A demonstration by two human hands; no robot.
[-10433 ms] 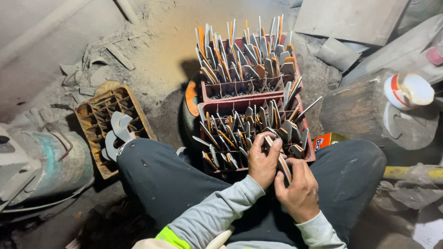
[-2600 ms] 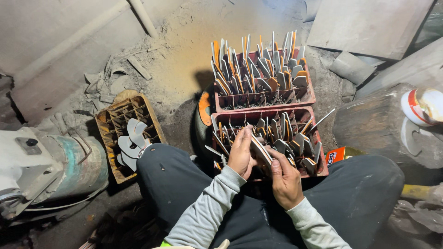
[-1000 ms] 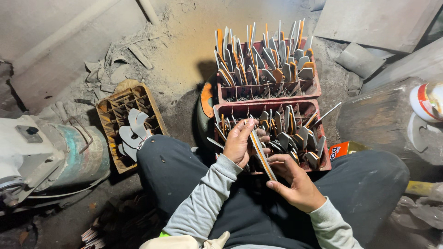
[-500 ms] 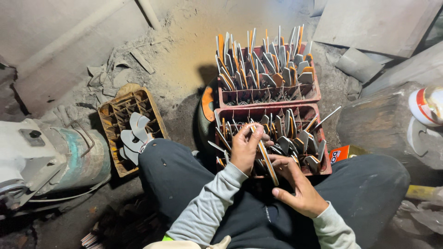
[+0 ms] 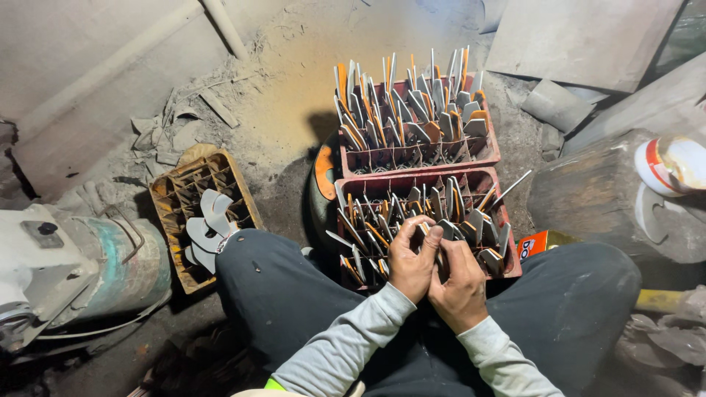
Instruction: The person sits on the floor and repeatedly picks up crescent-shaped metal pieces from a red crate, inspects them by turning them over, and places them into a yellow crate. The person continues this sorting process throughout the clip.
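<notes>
Red plastic is what we look down on from the head camera: a red divided crate (image 5: 507, 242) sits on the dusty floor between our knees, packed with upright flat metal blades (image 5: 382, 235), many of them orange on one face. Our left hand (image 5: 410, 259) and right hand (image 5: 460, 283) meet at its near edge, touching each other, fingers curled together around a narrow metal blade (image 5: 440, 254) that stands roughly upright between them, just above the near compartments. How far its lower end reaches into the crate we cannot tell, because the fingers cover it.

Directly behind, touching the first, stands a second red crate (image 5: 419, 156), also full of standing blades that lean at various angles. To our left, beyond the dark trouser leg, a brown divided crate (image 5: 173, 198) holds a few pale curved metal pieces (image 5: 206, 228). Further left lies a worn grey-green motor (image 5: 95, 265). On our right there is a rough wooden block (image 5: 588, 195), and a small orange box (image 5: 540, 242) lies just beside the near crate's corner.
</notes>
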